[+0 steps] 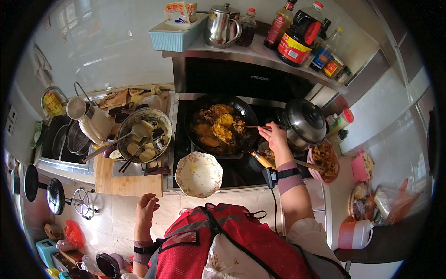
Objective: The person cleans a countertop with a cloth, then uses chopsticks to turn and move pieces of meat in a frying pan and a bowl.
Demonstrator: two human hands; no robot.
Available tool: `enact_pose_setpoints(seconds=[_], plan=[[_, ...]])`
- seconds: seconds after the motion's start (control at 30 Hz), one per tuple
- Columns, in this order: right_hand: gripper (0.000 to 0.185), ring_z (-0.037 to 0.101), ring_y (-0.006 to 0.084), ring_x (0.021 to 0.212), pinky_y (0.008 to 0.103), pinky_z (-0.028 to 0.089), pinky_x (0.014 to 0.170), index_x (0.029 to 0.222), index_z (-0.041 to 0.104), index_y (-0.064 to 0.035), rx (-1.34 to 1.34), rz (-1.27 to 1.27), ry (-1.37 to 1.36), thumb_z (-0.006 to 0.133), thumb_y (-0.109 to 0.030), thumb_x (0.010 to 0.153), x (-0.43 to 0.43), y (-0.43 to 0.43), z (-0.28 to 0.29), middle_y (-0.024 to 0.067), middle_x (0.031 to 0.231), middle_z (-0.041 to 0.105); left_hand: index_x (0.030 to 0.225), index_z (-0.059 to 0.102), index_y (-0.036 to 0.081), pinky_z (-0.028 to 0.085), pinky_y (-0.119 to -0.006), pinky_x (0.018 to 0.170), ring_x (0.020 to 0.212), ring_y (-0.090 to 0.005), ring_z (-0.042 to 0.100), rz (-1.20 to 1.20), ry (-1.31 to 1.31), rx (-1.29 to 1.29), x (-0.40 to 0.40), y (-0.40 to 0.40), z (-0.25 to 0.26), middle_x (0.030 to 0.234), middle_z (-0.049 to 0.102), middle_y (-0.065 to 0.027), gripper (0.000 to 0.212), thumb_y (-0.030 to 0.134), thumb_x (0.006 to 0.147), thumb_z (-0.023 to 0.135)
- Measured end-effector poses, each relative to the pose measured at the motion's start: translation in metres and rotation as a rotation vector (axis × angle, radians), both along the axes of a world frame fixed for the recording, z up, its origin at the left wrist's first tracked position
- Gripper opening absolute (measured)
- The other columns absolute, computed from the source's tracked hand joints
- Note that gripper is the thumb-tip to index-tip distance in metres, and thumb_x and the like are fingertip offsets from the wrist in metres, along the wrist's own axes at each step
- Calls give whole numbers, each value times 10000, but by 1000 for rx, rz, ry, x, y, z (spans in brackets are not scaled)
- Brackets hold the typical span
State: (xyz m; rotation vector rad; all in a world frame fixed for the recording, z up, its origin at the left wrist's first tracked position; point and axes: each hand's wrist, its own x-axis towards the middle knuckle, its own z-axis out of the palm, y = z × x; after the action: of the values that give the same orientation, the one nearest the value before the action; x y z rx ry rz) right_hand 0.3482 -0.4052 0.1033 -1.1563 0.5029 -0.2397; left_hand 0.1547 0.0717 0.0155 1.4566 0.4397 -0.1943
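Note:
My right hand [273, 137] grips a pair of chopsticks [249, 127], whose tips reach over the right side of a black wok [195, 139]. In the wok, several golden battered pieces [222, 132] lie in dark oil. My left hand [147, 205] hangs in front of the wooden cutting board [129, 186], its fingers loosely curled, holding nothing that I can see. A floral scalloped bowl [199, 174] stands at the stove's front edge, nearly empty. Left of the stove, a pot [122, 132] holds pale slices in batter, with a metal spatula [139, 131] and another pair of chopsticks [134, 158] in it.
A lidded pot [305, 122] stands right of the wok, beside a pink basket [336, 160] of fried food. A wood-handled utensil [258, 159] juts toward the stove's front. A cleaver [127, 169] lies on the board. Sauce bottles [296, 43] line the shelf above.

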Motion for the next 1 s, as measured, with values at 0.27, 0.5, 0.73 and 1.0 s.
enact_pose_setpoints(seconds=[0.27,0.5,0.73,1.0], plan=[[310,630,378,879,413,572,772,984,460,134,-28,31,19,458,-172,939,-17,-13,8,289,958,560,1036,557,6,487,-241,662,726,-112,583,-44,-15,4,8,-9,6,881,619,-64,191,129,891,542],[334,643,352,873,391,576,743,991,481,131,-95,52,60,486,-197,930,-20,1,15,244,963,570,1030,558,14,487,-242,664,720,-108,582,-65,-18,-11,12,-10,3,886,621,-57,181,131,893,539],[198,661,286,844,337,561,714,976,523,58,-461,62,-125,482,-128,924,-24,13,22,168,911,622,1025,559,17,487,-244,664,721,-107,581,-71,-13,4,10,-8,2,883,624,-58,177,134,895,538],[174,672,259,816,307,573,664,980,554,49,-533,159,-78,473,-89,911,-27,34,16,154,878,631,1027,559,13,490,-247,670,726,-113,587,-63,-8,1,9,-7,4,884,628,-66,182,135,894,540]])
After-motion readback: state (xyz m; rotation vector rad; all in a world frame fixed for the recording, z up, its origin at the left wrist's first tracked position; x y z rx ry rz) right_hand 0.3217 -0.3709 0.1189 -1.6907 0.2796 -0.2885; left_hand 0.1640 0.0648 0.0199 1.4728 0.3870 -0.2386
